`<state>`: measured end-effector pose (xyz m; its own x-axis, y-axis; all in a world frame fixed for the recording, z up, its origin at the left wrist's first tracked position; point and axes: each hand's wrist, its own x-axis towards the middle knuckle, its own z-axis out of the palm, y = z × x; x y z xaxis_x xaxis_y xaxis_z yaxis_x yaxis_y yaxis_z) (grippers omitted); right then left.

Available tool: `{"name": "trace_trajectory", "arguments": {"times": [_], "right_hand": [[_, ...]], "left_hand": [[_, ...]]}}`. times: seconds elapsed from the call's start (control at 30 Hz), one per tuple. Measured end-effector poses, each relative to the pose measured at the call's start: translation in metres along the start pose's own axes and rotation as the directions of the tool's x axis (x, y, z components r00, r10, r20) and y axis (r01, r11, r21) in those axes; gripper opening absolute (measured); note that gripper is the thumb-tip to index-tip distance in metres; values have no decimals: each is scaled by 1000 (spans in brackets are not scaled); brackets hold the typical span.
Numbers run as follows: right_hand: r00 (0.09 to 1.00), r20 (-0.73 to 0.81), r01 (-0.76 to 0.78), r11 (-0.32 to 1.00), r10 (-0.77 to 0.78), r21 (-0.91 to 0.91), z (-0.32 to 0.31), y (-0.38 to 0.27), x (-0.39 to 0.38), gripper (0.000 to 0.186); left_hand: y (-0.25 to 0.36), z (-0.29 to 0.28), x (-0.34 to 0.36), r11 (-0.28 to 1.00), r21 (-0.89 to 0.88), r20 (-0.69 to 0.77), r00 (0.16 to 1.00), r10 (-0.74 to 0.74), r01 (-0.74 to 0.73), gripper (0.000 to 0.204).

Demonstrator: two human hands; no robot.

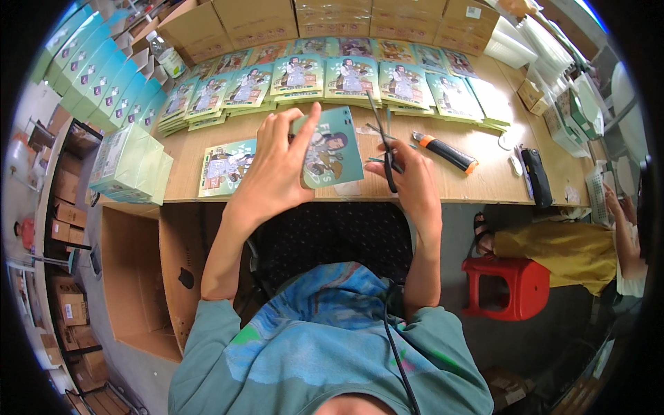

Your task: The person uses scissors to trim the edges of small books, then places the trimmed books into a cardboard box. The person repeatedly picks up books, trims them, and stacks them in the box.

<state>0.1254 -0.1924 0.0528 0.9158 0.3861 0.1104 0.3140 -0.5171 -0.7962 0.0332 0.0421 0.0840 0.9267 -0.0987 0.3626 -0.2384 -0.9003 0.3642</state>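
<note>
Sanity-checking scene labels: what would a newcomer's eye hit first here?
Probably the flat teal illustrated item in the left hand, mid-picture, with black scissors in the right hand beside it. Next, the row of illustrated stacks across the table beyond the hands. Then the red stool, lower right.

booklet stacks (353, 77) at back of table (492, 188) — cutter (446, 152) right of scissors (388, 158)

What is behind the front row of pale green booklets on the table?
Behind the booklets, a second row of illustrated covers shows its upper part; then cardboard boxes stand farther back. The second row's lower part is hidden by the booklets.
</note>
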Motion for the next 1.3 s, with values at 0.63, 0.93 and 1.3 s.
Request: {"name": "trace_trajectory", "arguments": {"times": [0.63,0.93,1.3], "right_hand": [[953,6,268,837,-302,-477,-15,7,-19,97],[962,-24,244,896,-272,-370,-30,11,-50,99],[973,-84,173,923,-213,-344,-34,28,-66,90]], "left_hand": [[-16,0,9,838,-310,-423,854,302,-450,116],[-9,3,8,859,-260,-389,862,325,-442,115],[0,3,8,867,-206,-468,823,321,-455,121]]}}
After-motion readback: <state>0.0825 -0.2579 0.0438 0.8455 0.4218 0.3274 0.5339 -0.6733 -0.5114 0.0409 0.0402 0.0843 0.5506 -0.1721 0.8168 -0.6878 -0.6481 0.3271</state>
